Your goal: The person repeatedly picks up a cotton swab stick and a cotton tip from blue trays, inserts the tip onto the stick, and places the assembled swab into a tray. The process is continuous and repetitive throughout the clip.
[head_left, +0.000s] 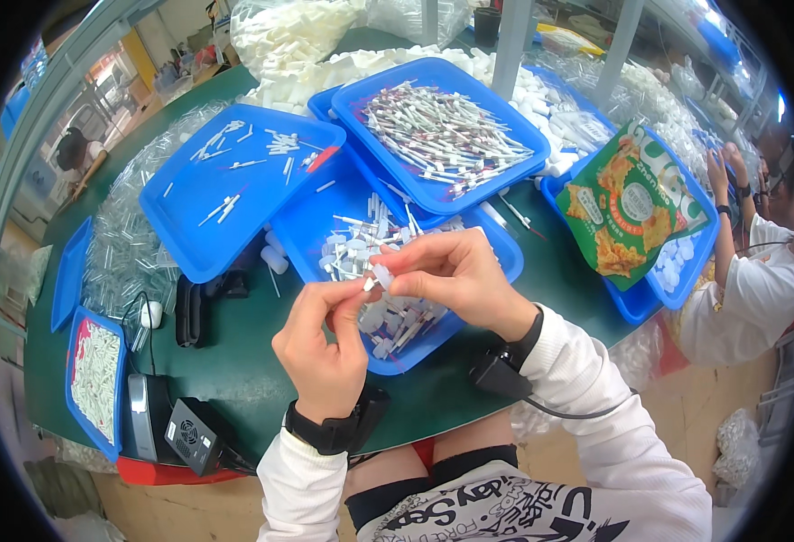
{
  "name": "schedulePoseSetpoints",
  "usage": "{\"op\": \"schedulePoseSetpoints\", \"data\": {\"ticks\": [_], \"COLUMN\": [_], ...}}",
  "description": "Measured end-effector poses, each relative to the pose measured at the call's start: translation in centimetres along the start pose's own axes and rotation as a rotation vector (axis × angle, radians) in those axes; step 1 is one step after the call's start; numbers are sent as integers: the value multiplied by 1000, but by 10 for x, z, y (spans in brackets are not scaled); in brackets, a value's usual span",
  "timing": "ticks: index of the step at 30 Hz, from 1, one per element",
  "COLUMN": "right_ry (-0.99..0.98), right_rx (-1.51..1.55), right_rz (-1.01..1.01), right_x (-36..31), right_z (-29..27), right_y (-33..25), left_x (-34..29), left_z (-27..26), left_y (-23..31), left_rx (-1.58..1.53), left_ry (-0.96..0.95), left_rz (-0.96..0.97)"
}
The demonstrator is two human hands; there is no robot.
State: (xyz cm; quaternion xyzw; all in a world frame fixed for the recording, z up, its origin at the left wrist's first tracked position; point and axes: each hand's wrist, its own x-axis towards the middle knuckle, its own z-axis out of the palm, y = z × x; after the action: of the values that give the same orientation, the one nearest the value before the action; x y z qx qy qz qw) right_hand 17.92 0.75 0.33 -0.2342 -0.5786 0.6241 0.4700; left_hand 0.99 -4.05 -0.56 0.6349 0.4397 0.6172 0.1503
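Observation:
My left hand (pixel 326 341) pinches a small white plastic piece (pixel 369 285) between thumb and forefinger. Right against it, a translucent white cap (pixel 382 275) is gripped by the fingertips of my right hand (pixel 455 273). The two small parts meet or nearly touch; my fingers hide the exact join. Both hands are above a blue tray (pixel 386 366) that holds loose translucent caps (pixel 374 318) and thin white sticks (pixel 409 331). Each wrist wears a black strap with a device on it.
Behind, a stacked blue tray (pixel 530 164) holds many thin white sticks. Another blue tray (pixel 180 237) with a few sticks leans left, near clear tubes (pixel 130 239). A green snack bag (pixel 631 203) lies on the right tray. Another person's arm (pixel 726 212) is at far right.

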Motion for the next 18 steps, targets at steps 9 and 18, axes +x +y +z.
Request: {"op": "schedulePoseSetpoints", "data": {"ticks": [9, 18], "right_ry": [12, -64], "right_rx": [-139, -279], "right_rz": [-5, -157], "right_x": [0, 0], "right_z": [1, -9], "right_y": [-6, 3], "left_x": [3, 4], "left_z": [-3, -8], "left_y": [8, 8], "left_rx": [235, -262], "left_ry": [-22, -138], "left_rz": [141, -198]}}
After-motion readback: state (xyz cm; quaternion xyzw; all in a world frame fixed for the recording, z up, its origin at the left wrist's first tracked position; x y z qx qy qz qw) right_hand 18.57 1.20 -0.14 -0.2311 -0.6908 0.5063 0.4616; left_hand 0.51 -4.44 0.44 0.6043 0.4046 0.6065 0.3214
